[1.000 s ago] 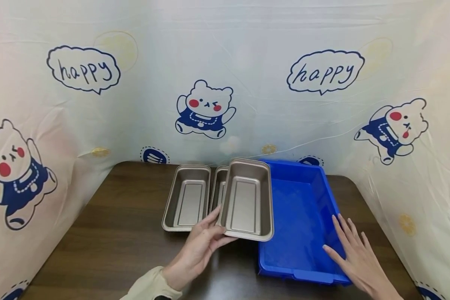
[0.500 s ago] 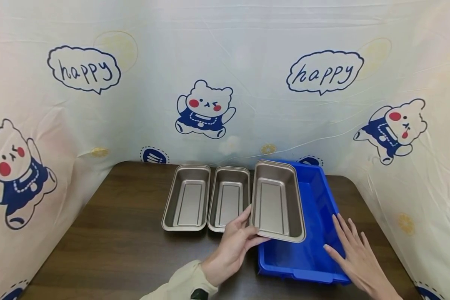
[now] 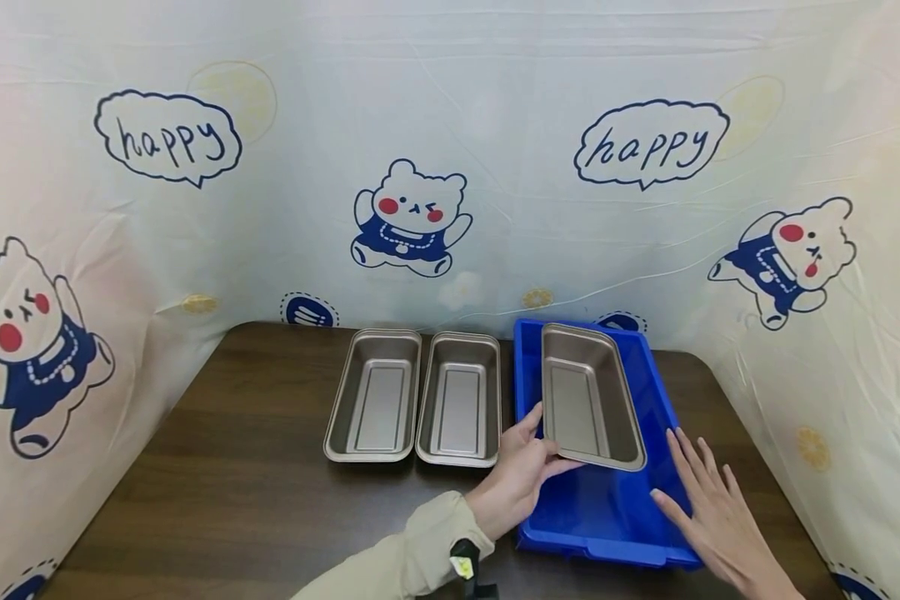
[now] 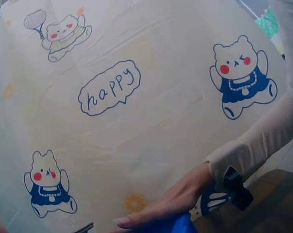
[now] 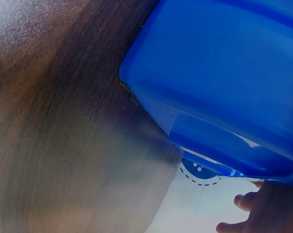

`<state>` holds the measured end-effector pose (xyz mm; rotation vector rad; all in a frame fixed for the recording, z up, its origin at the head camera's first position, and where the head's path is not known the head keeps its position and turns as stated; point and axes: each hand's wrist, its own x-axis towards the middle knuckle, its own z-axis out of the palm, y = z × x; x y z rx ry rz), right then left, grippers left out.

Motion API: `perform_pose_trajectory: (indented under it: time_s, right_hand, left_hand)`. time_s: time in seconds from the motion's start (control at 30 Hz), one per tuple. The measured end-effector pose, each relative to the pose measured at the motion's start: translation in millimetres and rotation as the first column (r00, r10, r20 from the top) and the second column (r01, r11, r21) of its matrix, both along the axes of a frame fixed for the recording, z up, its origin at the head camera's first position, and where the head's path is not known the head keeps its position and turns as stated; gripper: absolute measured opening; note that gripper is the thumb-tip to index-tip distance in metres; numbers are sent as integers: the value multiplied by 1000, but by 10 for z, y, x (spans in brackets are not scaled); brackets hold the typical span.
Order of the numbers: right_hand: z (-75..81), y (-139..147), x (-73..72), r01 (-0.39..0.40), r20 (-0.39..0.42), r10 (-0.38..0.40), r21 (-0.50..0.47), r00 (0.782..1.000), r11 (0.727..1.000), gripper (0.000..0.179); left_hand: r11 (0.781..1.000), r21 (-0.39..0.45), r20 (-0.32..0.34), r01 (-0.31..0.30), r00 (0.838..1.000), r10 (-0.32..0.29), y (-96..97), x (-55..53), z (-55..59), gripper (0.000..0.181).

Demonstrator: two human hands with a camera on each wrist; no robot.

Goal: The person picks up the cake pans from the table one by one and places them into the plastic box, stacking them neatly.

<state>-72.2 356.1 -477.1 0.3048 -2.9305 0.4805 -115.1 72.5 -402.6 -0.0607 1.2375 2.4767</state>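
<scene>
One-handed, is holding a metal pan (image 3: 591, 400), tilted and open side up, over the blue bin (image 3: 607, 512). Is pinching the near left corner of this pan with the fingers of the left hand (image 3: 521, 473), putting the thumb at the rim, laying one finger along the left side and reaching with others under the near end. Is not being able to tell from these views whether touching the bin with the pan or only holding it clear. With the right hand (image 3: 712, 512), is touching the right side of the bin, spreading the fingers nearly straight and pointing the thumb apart from them, toward the inside. To the left of the bin, is seeing a second pan (image 3: 379, 402) and, just beside it, a third pan (image 3: 461, 404), both open side up on the dark wooden surface (image 3: 225, 450). On the left arm, is wearing a pale sleeve (image 3: 420, 542) and, near the wrist, a black band (image 3: 467, 547). Behind all this, is facing a pale sheet (image 3: 525, 125) printed with bears (image 3: 405, 242) and "happy" in bubbles.
</scene>
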Motion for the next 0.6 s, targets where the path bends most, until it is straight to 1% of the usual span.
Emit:
perform_pose_trajectory:
  time_s: [0.07, 0.2, 0.43, 0.57, 0.6]
  right_hand:
    - [0, 2, 2, 2, -2, -2, 2, 1000, 1000, 87]
    - [1, 5, 14, 1, -10, -1, -1, 1000, 1000, 86]
    - [-9, 2, 26, -13, -25, 12, -11, 1000, 1000, 85]
    - [-6, -4, 21, -12, -19, 12, -13, 1000, 1000, 84]
    - [-5, -6, 20, -12, -18, 12, -14, 1000, 1000, 84]
  left_hand:
    - [1000, 2, 1, 2, 1000, -2, 75, -22, -31, 83]
    - [1000, -20, 7, -5, 1000, 5, 212, -69, -106, 84]
    - [996, -72, 38, -56, 998, 59, 412, -164, -218, 88]
    - [992, -103, 50, -67, 996, 72, 495, -209, -276, 84]
    - [992, -106, 62, -69, 995, 76, 512, -216, -289, 84]
